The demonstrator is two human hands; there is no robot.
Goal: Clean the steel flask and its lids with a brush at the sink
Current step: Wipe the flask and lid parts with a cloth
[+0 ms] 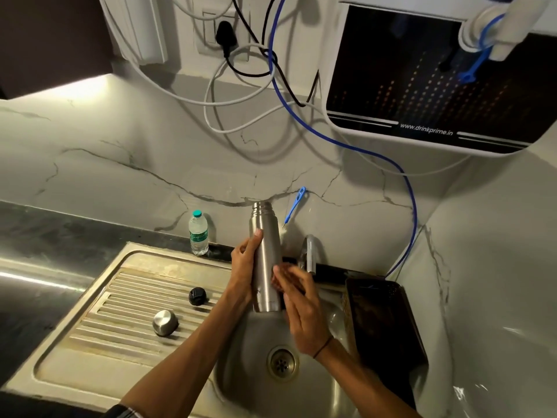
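Two lids are seen set aside on the ribbed drainboard of the sink (90,342), a black stopper (197,295) nearer the basin edge and a steel cap (165,322) just below it toward the near edge, while the uncapped steel flask (264,260) is held upright over the far edge of the basin, in front of the tap (309,253). The flask is gripped around its middle by the left hand (244,267), thumb up along the body, and its lower side is touched by the right hand (297,306), fingers straight and loosely spread against the steel; whether anything is held under that palm cannot be told. No brush is seen in either hand, though a blue-handled tool (294,205) hangs on the wall behind the flask and may be the one. No water is seen running. The step in hand is judged to be a rub-down of the flask's outside, early in the task, with both lids untouched. A brush would next have to be fetched and worked into the open neck, the left grip kept firm on wet steel
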